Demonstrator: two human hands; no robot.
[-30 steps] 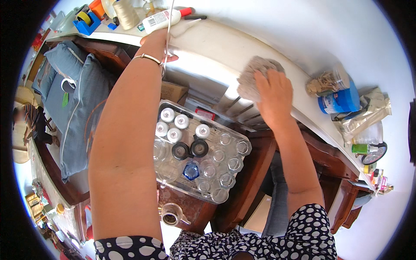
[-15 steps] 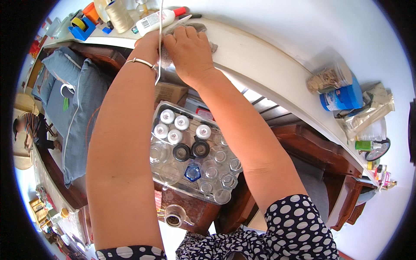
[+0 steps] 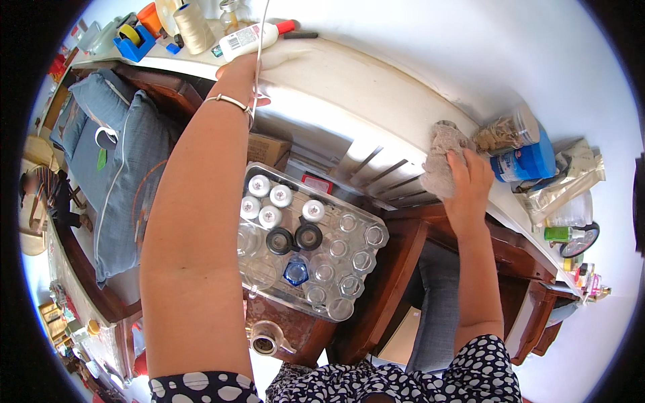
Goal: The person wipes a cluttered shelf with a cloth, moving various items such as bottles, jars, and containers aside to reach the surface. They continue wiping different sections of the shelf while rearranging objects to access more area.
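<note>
My right hand (image 3: pixel 465 191) presses a rumpled grey-beige cloth (image 3: pixel 443 158) onto the long white ledge (image 3: pixel 376 84), its fingers closed on the cloth. Just beyond the cloth lies a clear jar (image 3: pixel 508 129) with dry brownish contents. My left hand (image 3: pixel 243 75) is at the ledge's far left edge, beside a white bottle with a red cap (image 3: pixel 248 41). A pale, blurred, pointed thing (image 3: pixel 285 59) sticks out from that hand; I cannot make out what it is. Most of the left fingers are hidden. A white cord (image 3: pixel 261 40) hangs across the left hand.
Below my arms stands a clear tray (image 3: pixel 363 221) of upturned glasses, white-topped containers and a blue glass (image 3: pixel 296 270). A blue tub (image 3: pixel 531 163) and a foil bag (image 3: pixel 568 181) lie on the right of the ledge. Left are a thread cone (image 3: pixel 195 30) and a tape dispenser (image 3: pixel 134 46).
My right hand has slid the cloth rightward along the ledge, away from my left hand and close to the clear jar. The left hand has stayed near the white bottle.
</note>
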